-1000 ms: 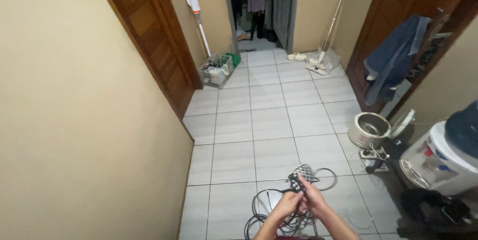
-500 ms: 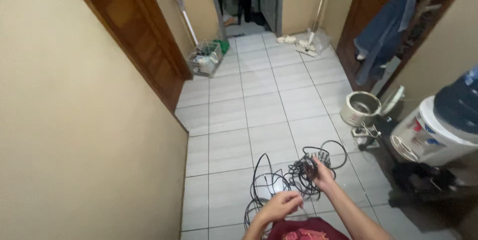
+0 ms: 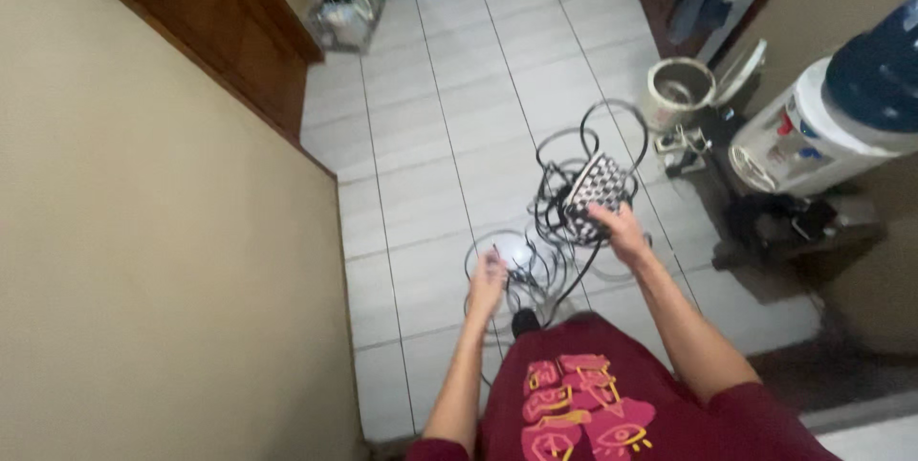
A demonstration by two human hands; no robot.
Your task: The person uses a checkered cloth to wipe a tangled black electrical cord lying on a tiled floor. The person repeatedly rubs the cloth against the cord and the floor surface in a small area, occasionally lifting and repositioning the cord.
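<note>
— Starting at the left: there's the beige wall (image 3: 143, 231), with a brown wooden door (image 3: 229, 31) further along it, and a wire basket (image 3: 344, 16) on the tiled floor (image 3: 421, 136) near the far end. What have you got on the hands?

— Left hand (image 3: 488, 279) is out low over the floor, fingers pinched together on a thin strand of the black cable (image 3: 555, 174). Just beyond its fingertips a small white round object (image 3: 516, 252) lies on the tiles, ringed by loops of cable.

— And the right?

— Right hand (image 3: 617, 230) is raised a bit higher and further out, fingers curled and clamped on a black-and-white checkered pouch (image 3: 598, 184). The cable tangle hangs around and under that pouch, big loops standing up above it, more trailing down to the floor between the two hands.

— Beyond that, toward the right?

— A metal rice cooker pot (image 3: 677, 90) with its lid open stands on the floor, a white power strip (image 3: 681, 143) just beside it. Then the water dispenser (image 3: 803, 141) with its blue bottle (image 3: 875, 74), hard against the right wall. Dark clutter at its foot; too blurred to tell what.
</note>
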